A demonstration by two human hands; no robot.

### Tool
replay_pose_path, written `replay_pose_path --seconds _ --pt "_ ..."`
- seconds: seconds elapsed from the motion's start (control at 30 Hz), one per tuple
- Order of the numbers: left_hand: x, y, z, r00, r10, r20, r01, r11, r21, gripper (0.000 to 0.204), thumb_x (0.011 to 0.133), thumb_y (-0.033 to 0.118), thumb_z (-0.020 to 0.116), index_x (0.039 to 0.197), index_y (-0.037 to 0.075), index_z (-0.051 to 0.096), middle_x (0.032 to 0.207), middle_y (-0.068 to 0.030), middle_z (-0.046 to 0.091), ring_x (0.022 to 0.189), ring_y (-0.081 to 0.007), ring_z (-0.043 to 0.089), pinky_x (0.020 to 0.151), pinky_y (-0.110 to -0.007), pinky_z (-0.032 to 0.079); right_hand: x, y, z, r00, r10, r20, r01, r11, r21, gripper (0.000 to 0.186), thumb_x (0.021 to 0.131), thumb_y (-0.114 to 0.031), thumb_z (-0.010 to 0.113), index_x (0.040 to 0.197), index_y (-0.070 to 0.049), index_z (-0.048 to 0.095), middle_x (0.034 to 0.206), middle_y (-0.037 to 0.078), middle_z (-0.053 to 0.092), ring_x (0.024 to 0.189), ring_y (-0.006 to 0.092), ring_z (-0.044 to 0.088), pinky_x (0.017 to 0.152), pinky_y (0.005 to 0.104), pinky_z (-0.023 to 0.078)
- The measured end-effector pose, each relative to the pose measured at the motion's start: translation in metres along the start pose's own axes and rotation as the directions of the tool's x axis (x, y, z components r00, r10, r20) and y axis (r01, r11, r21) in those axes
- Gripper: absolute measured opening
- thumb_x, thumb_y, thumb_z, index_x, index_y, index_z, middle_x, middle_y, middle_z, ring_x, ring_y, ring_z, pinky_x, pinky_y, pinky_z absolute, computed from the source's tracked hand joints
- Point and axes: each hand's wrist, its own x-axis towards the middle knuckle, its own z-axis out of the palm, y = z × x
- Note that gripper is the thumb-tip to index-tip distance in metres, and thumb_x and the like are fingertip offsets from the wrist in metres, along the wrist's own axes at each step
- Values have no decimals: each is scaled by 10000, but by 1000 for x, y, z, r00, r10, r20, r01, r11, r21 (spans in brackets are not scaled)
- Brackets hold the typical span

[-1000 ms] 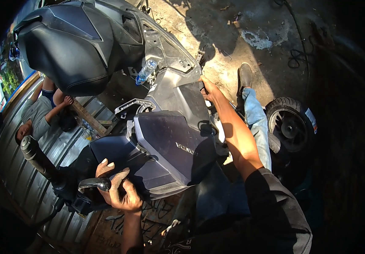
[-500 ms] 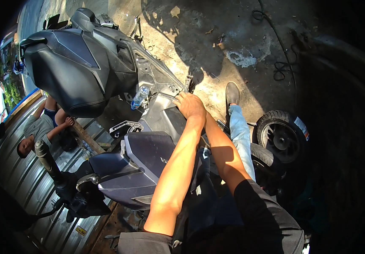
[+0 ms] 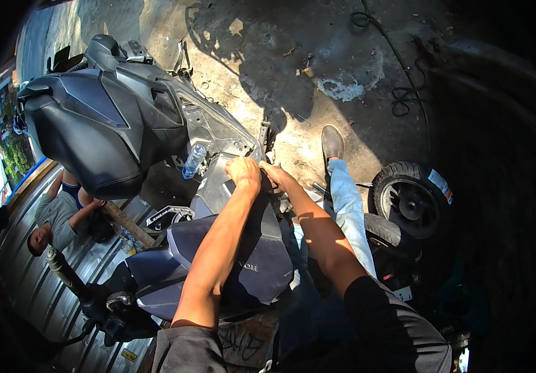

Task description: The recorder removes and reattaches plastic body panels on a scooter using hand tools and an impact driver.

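Note:
A partly stripped scooter with a black seat and a dark blue front fairing lies before me. My left hand is closed on the upper edge of its grey centre body panel, fingers bent down over it. Close beside it on the right, my right hand is also closed at the panel's edge, the thumb side toward the left hand. The fingertips of both are partly hidden. A clear plastic bottle stands on the frame to the left of my hands.
A loose wheel with tyre and a second tyre lie at the right, near a leg in light jeans. A cable runs over the concrete. Another person is at the left, beyond the handlebar.
My hands, stacked together before, now sit side by side; the right hand shows from behind the left. The view has shifted, so the scooter sits lower and more to the left.

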Motion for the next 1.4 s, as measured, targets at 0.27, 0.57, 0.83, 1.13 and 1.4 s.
replay_pose_path --seconds 0.27,0.57,0.83,1.13,1.4 --pt "3 3 -6 968 -236 86 246 961 -129 392 968 346 557 1148 32 708 1178 -205 664 1035 -324 628 678 -446 432 -23 -2 23 256 -958 129 765 120 -632 283 833 -97 619 1089 22 641 1082 254 644 1074 448 590 900 472 496" --pt "19 -22 -7 963 -232 137 255 949 -186 516 1042 450 394 1158 71 725 1174 -145 709 1029 -341 694 623 -528 534 -2 -11 59 432 -885 -172 798 464 -384 274 1006 -189 450 1041 -5 651 994 275 657 950 455 634 773 451 501" --pt "-18 -30 -22 963 -267 43 269 963 -27 615 1051 480 321 1047 36 746 1037 -167 725 952 -341 697 661 -467 523 3 -21 69 559 -815 -155 659 550 -514 461 1052 -332 428 874 51 611 756 304 603 781 470 641 659 499 488" --pt "-37 -32 -13 984 -127 -123 143 980 138 267 970 291 566 1032 98 741 1004 -116 711 934 -276 680 610 -421 491 -27 -20 73 522 -809 -270 711 588 -386 659 1033 -520 422 807 80 575 751 299 554 683 421 533 674 481 438" --pt "-31 -50 -16 998 -61 -9 62 996 62 240 952 236 572 1014 122 774 980 -67 759 927 -265 740 613 -412 539 -23 -36 76 661 -725 -191 638 678 -366 760 1037 -571 310 767 87 579 740 304 588 699 439 593 719 499 463"
